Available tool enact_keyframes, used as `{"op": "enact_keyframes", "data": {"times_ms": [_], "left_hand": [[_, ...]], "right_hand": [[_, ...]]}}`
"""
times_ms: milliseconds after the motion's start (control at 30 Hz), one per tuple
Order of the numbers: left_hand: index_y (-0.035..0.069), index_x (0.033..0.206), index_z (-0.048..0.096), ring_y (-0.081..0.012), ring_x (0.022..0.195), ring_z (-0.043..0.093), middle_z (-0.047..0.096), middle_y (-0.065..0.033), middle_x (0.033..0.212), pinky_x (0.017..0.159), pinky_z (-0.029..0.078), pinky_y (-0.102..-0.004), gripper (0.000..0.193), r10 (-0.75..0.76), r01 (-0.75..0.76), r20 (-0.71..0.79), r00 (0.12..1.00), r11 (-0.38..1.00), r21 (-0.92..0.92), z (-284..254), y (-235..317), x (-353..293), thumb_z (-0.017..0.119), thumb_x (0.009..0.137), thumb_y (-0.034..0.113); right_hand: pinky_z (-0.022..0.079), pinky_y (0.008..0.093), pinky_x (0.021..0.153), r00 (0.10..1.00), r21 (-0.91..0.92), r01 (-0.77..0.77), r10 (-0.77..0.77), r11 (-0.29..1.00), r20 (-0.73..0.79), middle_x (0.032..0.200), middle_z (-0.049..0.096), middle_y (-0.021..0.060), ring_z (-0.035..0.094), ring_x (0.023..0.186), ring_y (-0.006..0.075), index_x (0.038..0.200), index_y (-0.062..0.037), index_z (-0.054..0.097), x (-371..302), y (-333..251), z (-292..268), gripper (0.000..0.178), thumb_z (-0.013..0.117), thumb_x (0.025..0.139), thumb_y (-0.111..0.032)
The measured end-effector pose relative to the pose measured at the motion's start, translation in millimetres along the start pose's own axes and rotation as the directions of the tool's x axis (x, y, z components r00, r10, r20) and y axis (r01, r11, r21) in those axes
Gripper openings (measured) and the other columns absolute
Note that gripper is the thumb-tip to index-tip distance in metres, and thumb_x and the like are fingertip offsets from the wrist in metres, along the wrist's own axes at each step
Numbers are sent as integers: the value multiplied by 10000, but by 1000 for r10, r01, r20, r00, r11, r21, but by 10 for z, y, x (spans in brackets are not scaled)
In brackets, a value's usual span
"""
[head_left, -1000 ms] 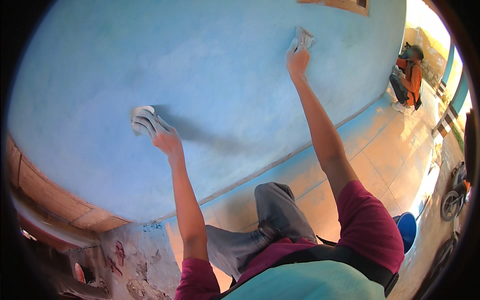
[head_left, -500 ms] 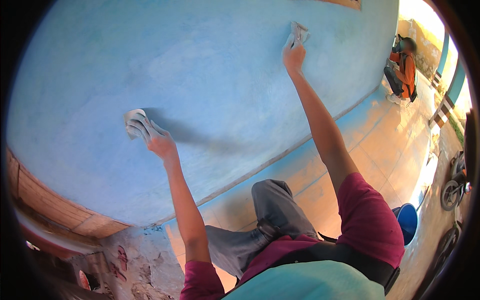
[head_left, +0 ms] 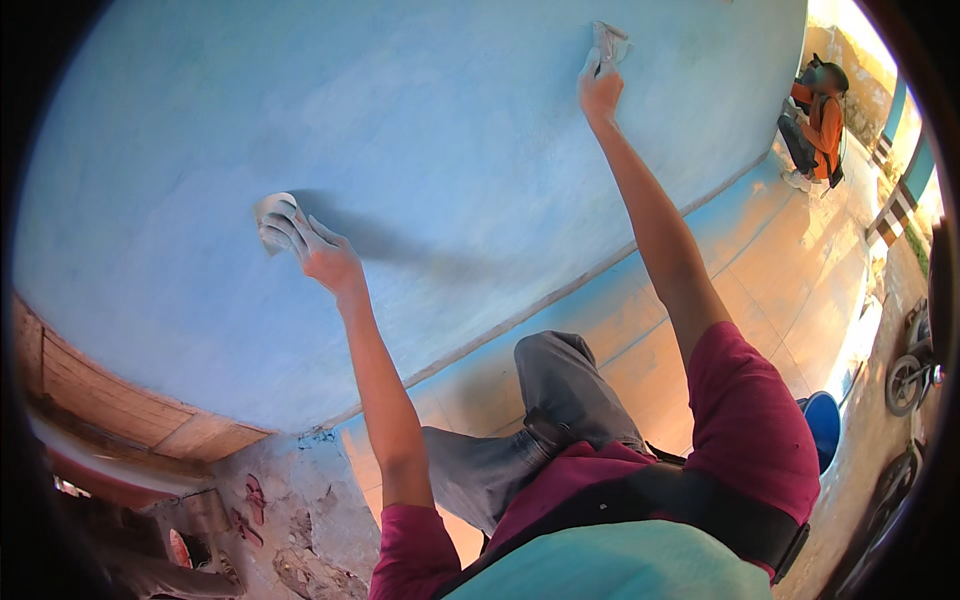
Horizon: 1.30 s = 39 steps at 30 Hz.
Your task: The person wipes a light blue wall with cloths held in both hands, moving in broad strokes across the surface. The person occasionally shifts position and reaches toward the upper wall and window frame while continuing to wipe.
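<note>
My left hand [head_left: 330, 262] presses a pale piece of sandpaper [head_left: 271, 208] against the light-blue wall [head_left: 400, 130]. Its fingers are whitened with dust and casting a dark shadow to the right. Higher up and farther right, my right hand [head_left: 601, 93] grips a folded, greyish-white piece of sandpaper [head_left: 609, 42], also at the wall. Both arms are stretched out. Fingers cover part of each piece.
Orange-brown floor tiles [head_left: 740, 290] run along the wall's foot. A blue bucket [head_left: 822, 430] stands behind my right arm. At far right, a person in orange [head_left: 828, 130] squats near the wall. Wooden boards [head_left: 120, 385] and sandals [head_left: 256, 498] lie left.
The whole view has shifted, so wall, floor and both hands appear slightly higher and farther right. Against the wall, both hands stay at nearly the same places, still holding the sandpaper.
</note>
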<state>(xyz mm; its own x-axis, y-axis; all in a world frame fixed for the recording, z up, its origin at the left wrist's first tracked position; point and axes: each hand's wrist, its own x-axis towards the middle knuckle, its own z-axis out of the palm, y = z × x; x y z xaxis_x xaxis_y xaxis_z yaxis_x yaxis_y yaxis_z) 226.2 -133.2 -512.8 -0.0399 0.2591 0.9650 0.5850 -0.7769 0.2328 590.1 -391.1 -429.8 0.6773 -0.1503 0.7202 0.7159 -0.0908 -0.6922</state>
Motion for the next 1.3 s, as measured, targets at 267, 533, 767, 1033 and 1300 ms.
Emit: {"op": "enact_keyframes", "data": {"times_ms": [267,533,767,1033,1300], "left_hand": [[-48,1405,524,-438,1440,367,359,-293,1561,1101,471,-467,378,-26,25,-24,999,999,-38,45,-38,-12,499,1044,63],[-78,1385,528,-451,1427,386,379,-289,1553,1096,472,-471,376,-29,33,37,999,995,-97,18,-89,-34,514,1028,39],[-55,1404,527,-443,1446,362,372,-265,1568,1094,480,-459,391,-24,25,14,1000,996,-87,10,33,-1,512,1020,18],[-47,1397,540,-456,1442,363,379,-263,1565,1106,462,-470,379,-58,59,13,998,986,-154,28,-116,-19,510,1027,27],[-63,1431,492,-477,1442,351,377,-262,1568,1125,439,-487,418,-35,33,-19,999,993,-116,20,24,25,517,1025,37]], "right_hand": [[453,414,1092,882,99,470,-461,877,-99,1490,524,166,463,1396,376,1424,-157,575,-395,-749,597,419,507,1013,-107],[416,426,1137,797,32,602,-603,798,29,1471,554,132,456,1412,346,1426,-181,582,-517,-213,281,450,508,1000,-59],[453,427,1078,996,-33,85,-86,996,-28,1467,534,212,459,1387,408,1441,-115,558,90,-823,436,432,483,1016,-99],[397,452,1151,708,-4,698,-690,716,150,1504,507,173,442,1412,391,1464,-167,542,-207,-629,343,468,530,1000,-104],[329,462,1191,851,-8,513,-510,858,-125,1571,410,210,325,1473,432,1479,-67,506,-11,-1133,946,511,537,969,-48]]}}
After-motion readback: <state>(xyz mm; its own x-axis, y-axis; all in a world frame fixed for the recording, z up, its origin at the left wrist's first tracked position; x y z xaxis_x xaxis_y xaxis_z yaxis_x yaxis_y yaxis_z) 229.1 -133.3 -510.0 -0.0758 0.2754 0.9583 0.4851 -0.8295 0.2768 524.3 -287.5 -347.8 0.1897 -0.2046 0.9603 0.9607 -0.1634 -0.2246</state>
